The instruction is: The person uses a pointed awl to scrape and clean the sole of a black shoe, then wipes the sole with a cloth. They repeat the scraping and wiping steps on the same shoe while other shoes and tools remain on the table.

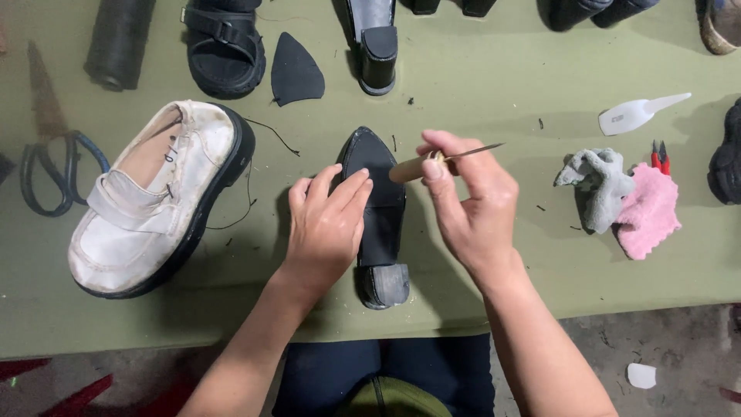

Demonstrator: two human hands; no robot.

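A person seated at a green work surface (478, 85) presses the left hand (324, 224) flat on an upturned black pointed shoe (378, 208), its sole facing up and its block heel nearest the body, at the middle of the surface. The left fingers (340, 189) lie spread and open across the sole, pinning it without grasping. The right hand (471, 205) is closed around a wooden-handled awl (432, 162), thumb and fingers pinching the handle, with the thin metal point angled away to the right, just above the toe of the shoe.

The work looks best served by steady downward pressure from the flat hand, so the shoe cannot rock on its curved upper, and by keeping the resting fingers clear of the awl's point.

Around them lie one white chunky loafer (154, 201) on its side at left, one black sandal (224, 46), one black leather cut-out (295, 71) and a second black heeled shoe (372, 46) along the far edge. One dark spool (116, 42) sits at the top left, with one pair of blue-handled scissors (54, 162) below it. At right are one grey cloth (598, 185), one pink cloth (648, 212), one red-handled thread snip (660, 157) and one white plastic scraper (637, 114). Parts of further dark shoes show at the top and right edges, too cropped to count. Loose threads are scattered about.
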